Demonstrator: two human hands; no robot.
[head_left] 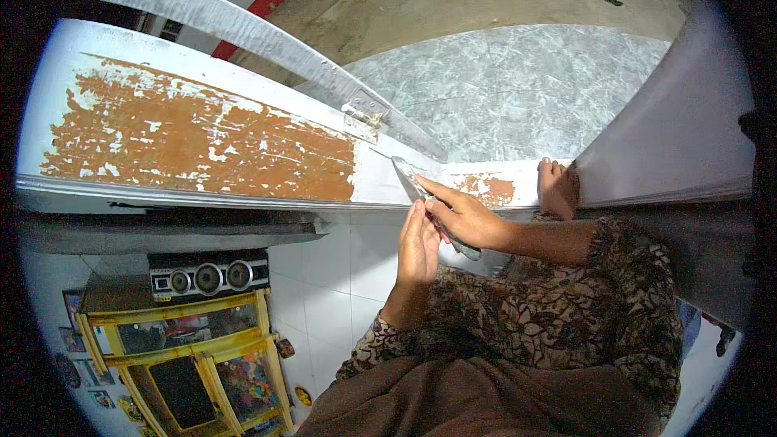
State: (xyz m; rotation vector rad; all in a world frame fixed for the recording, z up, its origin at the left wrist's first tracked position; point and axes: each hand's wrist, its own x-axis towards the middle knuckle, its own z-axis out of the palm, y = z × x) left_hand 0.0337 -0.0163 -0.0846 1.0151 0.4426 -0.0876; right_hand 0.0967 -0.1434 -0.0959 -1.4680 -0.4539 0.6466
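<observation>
A narrow grey knife point(408, 177) lies slantwise in my hands, its blade pointing up and left. My right hand point(469, 218) is closed over it from above, with the forefinger stretched along the blade. My left hand point(418, 244) is closed around it from below, fingertips close to the right ones. The blade meets a bare white stretch of the painted door frame point(380, 175), or seems to. To the left of the blade spreads a large orange-brown patch point(202, 133) flecked with white paint; a smaller brown patch point(488, 188) shows beyond my right hand.
A bare foot point(558, 188) rests on the frame at right. Along the far side runs a long pale bar point(243, 28) with a metal fitting point(364, 116). Grey patterned floor point(518, 85) lies beyond. A yellow cabinet point(194, 356) carrying a stereo point(209, 277) stands lower left.
</observation>
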